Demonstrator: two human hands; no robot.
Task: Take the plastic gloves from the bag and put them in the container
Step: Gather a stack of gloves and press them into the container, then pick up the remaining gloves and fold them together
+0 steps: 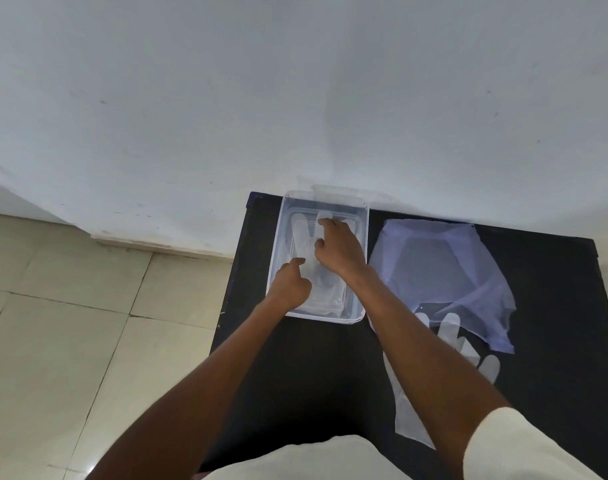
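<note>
A clear plastic container (362, 233) stands at the far left of the black table. A clear plastic glove (300, 233) lies flat inside it, fingers pointing away from me. My left hand (290, 284) presses on the glove's cuff end, fingers curled. My right hand (339, 249) rests on the glove's finger end, its fingertips pinching the plastic. A thin bluish plastic bag (444, 268) lies flat to the right of the container. Another clear glove (458, 341) lies on the table nearer me, partly under my right forearm.
The black table (555, 306) stands against a white wall (295, 98). The container's clear lid (344, 191) leans behind it at the wall. Beige floor tiles (70, 323) lie to the left of the table.
</note>
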